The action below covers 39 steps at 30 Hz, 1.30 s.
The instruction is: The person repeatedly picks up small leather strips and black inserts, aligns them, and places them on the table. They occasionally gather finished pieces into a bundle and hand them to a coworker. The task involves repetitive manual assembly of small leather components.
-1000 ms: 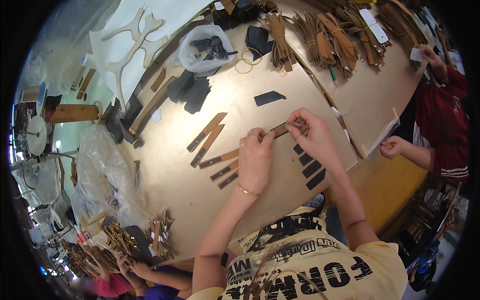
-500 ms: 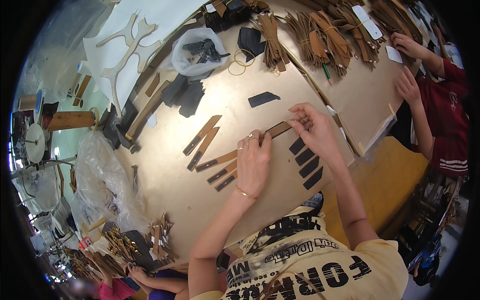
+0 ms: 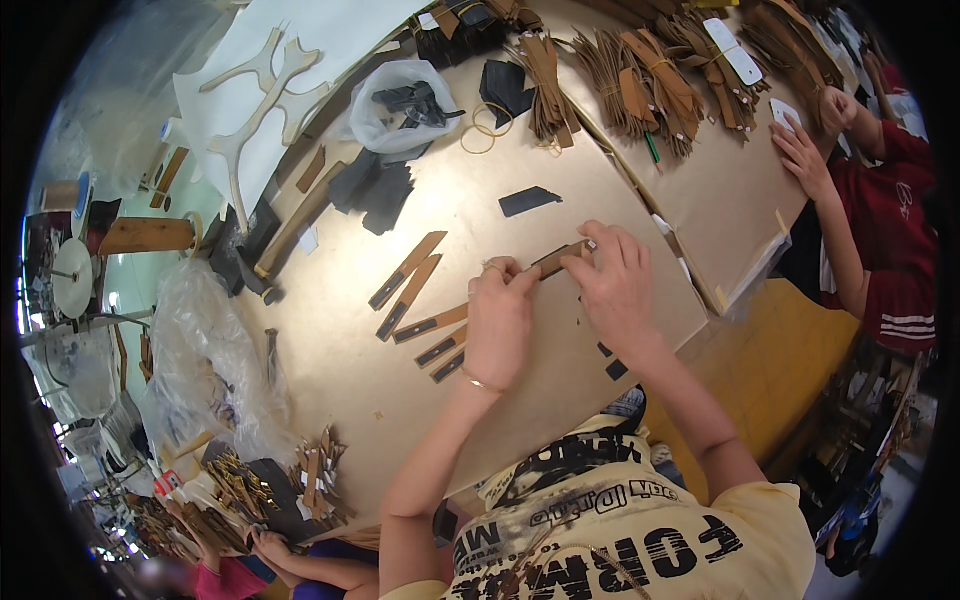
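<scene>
Left hand [image 3: 500,325] and right hand [image 3: 618,295] pinch a slim brown leathery strip [image 3: 553,262] between their fingers, over the flat tan tabletop [image 3: 400,400]! Bold black lettering [image 3: 672,548] spreads across the cream cloth shirt [image 3: 768,512].

Shiny tan table [image 3: 340,370] beside a yellow floor [image 3: 752,370]

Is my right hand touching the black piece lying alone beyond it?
Apart: the head view shows bare tabletop between the right hand and the lone black piece.
</scene>
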### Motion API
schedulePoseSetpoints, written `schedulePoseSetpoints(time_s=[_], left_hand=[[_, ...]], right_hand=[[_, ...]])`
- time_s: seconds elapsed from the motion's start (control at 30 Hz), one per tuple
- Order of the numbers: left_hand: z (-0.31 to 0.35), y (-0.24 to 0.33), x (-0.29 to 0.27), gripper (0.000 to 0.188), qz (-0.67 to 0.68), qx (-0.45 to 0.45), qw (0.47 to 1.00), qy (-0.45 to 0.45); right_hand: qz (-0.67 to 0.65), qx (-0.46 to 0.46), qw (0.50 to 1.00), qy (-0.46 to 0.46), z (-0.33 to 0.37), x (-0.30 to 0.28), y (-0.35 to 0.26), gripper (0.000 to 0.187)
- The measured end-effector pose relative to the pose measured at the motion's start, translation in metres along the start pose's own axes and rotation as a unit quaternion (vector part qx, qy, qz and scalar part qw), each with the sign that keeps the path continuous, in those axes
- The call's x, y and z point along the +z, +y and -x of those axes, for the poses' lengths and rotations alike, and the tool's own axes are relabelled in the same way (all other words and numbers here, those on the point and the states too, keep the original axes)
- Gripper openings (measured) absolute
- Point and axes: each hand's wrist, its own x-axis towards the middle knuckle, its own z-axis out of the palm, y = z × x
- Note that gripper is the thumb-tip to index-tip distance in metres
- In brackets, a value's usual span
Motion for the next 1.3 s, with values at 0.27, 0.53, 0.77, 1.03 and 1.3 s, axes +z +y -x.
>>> schedulePoseSetpoints(time_s=[0.27, 0.53, 0.77, 1.03, 1.3], left_hand=[[-0.010, -0.004, -0.019, 0.020, 0.209, -0.117, 0.971, 0.009], [-0.011, 0.005, -0.013, 0.017, 0.274, -0.099, 0.951, 0.104], [-0.004, 0.000, 0.008, 0.008, 0.015, -0.051, 0.995, 0.085], [-0.010, -0.085, -0.074, 0.017, -0.046, -0.107, 0.963, 0.243], [-0.012, -0.180, -0.131, 0.017, -0.287, -0.070, 0.924, 0.243]], right_hand=[[-0.164, 0.044, 0.985, -0.039, 0.004, -0.003, -0.031, 0.026], [-0.351, 0.247, 0.900, -0.075, -0.015, -0.004, -0.016, 0.016], [-0.378, 0.254, 0.886, -0.084, -0.013, 0.004, -0.005, 0.016], [-0.376, 0.268, 0.882, -0.092, -0.017, -0.007, -0.013, 0.017], [-0.391, 0.270, 0.875, -0.093, -0.017, -0.006, -0.010, 0.016]])
